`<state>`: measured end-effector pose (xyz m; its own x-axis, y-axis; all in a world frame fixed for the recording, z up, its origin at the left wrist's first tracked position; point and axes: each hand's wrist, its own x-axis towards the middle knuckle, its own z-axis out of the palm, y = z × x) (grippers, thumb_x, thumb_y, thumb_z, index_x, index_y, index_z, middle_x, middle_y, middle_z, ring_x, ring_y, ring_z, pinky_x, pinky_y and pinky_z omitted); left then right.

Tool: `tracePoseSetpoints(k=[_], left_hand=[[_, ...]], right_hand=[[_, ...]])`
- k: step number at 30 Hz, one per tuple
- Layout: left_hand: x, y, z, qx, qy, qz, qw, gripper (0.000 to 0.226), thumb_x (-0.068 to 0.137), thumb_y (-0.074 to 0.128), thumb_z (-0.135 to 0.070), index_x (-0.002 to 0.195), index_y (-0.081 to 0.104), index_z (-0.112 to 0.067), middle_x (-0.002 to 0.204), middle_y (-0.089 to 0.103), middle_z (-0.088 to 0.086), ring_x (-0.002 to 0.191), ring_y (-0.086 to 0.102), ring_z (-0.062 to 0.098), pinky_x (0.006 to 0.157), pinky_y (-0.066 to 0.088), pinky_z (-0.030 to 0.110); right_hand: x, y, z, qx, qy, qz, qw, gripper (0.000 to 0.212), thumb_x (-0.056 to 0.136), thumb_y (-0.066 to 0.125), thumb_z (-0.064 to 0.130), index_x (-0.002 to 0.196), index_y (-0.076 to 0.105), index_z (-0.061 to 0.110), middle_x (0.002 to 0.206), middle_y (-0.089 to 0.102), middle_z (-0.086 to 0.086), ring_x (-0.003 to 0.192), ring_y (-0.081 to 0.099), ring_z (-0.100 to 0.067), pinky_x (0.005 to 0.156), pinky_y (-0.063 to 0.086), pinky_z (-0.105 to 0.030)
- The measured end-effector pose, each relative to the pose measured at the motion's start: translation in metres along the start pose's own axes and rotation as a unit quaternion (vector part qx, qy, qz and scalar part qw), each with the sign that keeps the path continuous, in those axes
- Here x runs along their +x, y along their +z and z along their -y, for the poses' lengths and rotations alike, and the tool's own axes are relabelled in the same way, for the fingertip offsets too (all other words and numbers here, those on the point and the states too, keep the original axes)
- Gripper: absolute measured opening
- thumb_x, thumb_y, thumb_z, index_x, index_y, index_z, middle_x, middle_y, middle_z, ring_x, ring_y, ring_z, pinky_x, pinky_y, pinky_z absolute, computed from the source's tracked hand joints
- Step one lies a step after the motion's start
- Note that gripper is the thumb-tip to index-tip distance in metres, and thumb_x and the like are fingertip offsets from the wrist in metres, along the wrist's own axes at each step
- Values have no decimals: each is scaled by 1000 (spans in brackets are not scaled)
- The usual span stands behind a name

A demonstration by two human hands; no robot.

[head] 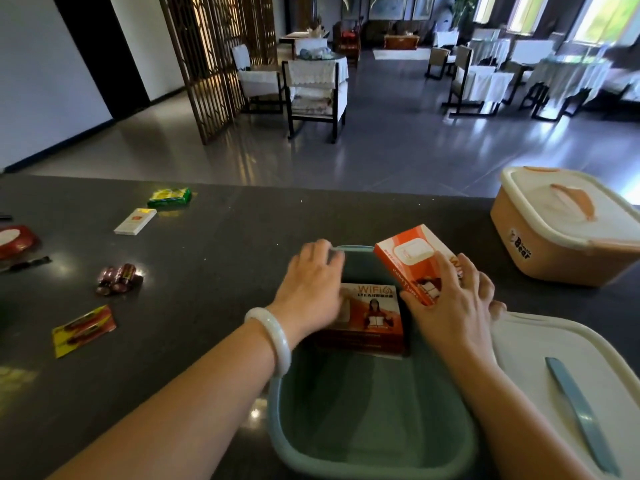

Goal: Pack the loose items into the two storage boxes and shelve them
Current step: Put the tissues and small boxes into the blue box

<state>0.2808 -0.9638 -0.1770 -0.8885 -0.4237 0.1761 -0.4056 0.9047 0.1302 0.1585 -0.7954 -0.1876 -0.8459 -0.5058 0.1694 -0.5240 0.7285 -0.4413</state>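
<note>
- The red box (369,320) lying flat in the green storage box (363,427), at the middle of the frame, reads "WIFI 6" across its top; the smaller line under it is too fine to read.
- The peach storage box (547,251), at the right edge, carries a small logo on its side with the word "Bear".
- The lettering on the tilted orange box (412,258) is too blurred to read.

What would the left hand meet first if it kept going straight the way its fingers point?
The left hand points away from the person, fingers over the far rim of the green storage box. Beyond that rim, only bare dark countertop lies ahead, so the way looks free, though depth is uncertain.
</note>
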Motion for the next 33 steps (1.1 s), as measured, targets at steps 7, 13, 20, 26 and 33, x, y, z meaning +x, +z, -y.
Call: tracePoseSetpoints(k=[7, 13, 20, 26, 33], left_hand=[[-6, 16, 41, -339, -253, 97, 901, 46, 103, 33, -42, 145, 30, -24, 135, 52, 9, 112, 55, 20, 87, 42, 33], [-14, 27, 34, -415, -285, 6, 864, 49, 103, 22, -46, 146, 38, -25, 144, 48, 6, 131, 45, 24, 98, 32, 30], [-16, 29, 32, -386, -286, -5, 877, 48, 103, 18, -44, 129, 49, -19, 113, 60, 7, 111, 57, 24, 82, 37, 28], [-16, 32, 35, -373, -292, -4, 881, 45, 103, 18, -47, 118, 51, -21, 90, 57, -5, 79, 55, 8, 63, 37, 25], [-16, 31, 36, -361, -299, 8, 883, 40, 103, 19, -49, 109, 50, -24, 84, 56, -2, 74, 56, 9, 56, 36, 25]], right_hand=[[6, -8, 8, 36, -109, 19, 993, 90, 77, 68, 57, 148, 16, 36, 156, 10, 7, 141, 6, -22, 113, 14, -51], [32, -3, 30, -38, -232, 199, 951, 105, 73, 72, 52, 150, 3, 35, 152, 7, 12, 142, 3, -18, 117, 9, -49], [54, 29, 34, -96, -266, 310, 908, 109, 69, 77, 49, 150, 6, 37, 151, 13, 11, 141, 11, -17, 116, 11, -48], [51, 41, 26, -103, -274, 304, 907, 107, 71, 78, 40, 151, 6, 36, 153, 11, 11, 143, 4, -16, 118, 7, -46], [45, 41, 25, -80, -276, 304, 908, 104, 74, 72, 52, 151, 5, 36, 154, 4, 11, 142, -2, -16, 117, 2, -43]])
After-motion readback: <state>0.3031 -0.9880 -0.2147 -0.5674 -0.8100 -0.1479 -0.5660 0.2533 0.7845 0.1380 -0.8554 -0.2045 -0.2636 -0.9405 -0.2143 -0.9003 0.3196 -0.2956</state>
